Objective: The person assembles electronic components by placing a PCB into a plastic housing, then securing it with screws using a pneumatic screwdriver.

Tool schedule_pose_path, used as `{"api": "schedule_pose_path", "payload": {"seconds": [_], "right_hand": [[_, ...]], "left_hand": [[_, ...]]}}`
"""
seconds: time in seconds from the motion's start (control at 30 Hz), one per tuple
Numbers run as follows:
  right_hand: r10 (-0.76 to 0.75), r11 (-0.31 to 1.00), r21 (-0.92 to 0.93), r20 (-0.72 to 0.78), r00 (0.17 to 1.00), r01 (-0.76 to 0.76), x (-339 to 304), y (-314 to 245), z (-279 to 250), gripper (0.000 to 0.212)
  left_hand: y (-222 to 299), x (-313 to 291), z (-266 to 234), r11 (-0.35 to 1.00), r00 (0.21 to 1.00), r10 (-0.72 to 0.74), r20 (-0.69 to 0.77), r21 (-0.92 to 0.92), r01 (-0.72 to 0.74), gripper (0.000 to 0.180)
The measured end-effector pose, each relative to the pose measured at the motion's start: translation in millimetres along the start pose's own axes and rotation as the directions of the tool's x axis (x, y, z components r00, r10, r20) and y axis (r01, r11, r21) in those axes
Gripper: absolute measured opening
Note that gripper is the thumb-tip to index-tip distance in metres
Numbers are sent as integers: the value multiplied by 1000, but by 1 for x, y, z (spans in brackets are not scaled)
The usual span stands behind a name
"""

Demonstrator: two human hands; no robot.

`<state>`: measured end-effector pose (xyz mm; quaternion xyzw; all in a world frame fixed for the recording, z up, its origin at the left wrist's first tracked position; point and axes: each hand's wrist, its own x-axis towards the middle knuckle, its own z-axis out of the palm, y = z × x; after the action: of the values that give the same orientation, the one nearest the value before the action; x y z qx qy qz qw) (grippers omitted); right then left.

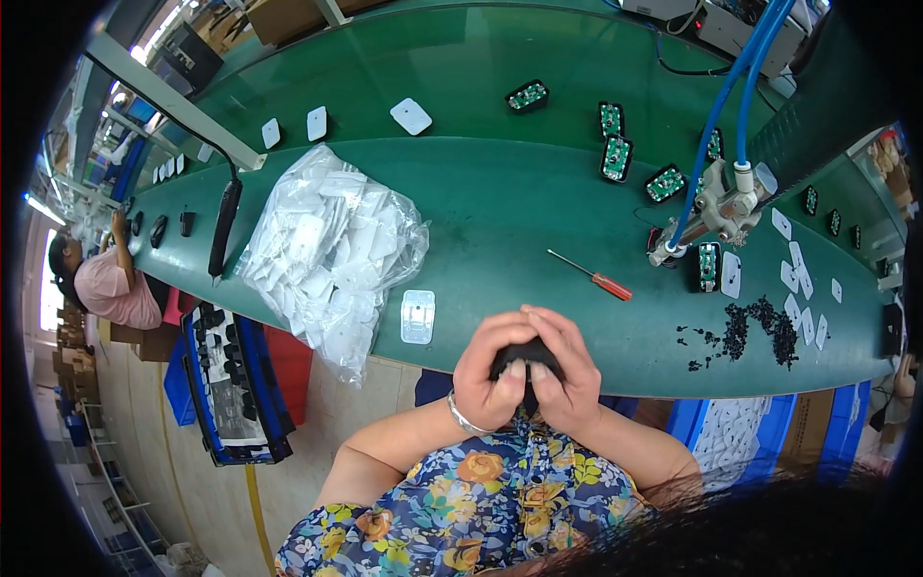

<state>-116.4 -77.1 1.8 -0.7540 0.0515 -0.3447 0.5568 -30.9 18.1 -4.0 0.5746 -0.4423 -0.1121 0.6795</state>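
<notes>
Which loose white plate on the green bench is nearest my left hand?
The rounded white plate right of the clear plastic bag, near the front of the bench; the others lie farther from your left hand, toward the back or right.

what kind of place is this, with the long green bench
Probably an electronics assembly workshop or factory line: green circuit boards in black housings stand along the long green bench, and a red-handled screwdriver and a clear bag of white plastic plates lie on it too.
</notes>
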Motion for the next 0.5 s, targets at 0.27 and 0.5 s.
{"api": "schedule_pose_path", "payload": {"seconds": [0.27,0.5], "right_hand": [[305,951,78,-60,950,-300,-4,10,6,36],[457,886,111,-38,889,-451,-8,23,6,33]], "left_hand": [[-1,3,4,935,948,-319,7,-163,316,25],[-10,5,2,768,805,-586,95,-250,589,30]]}}
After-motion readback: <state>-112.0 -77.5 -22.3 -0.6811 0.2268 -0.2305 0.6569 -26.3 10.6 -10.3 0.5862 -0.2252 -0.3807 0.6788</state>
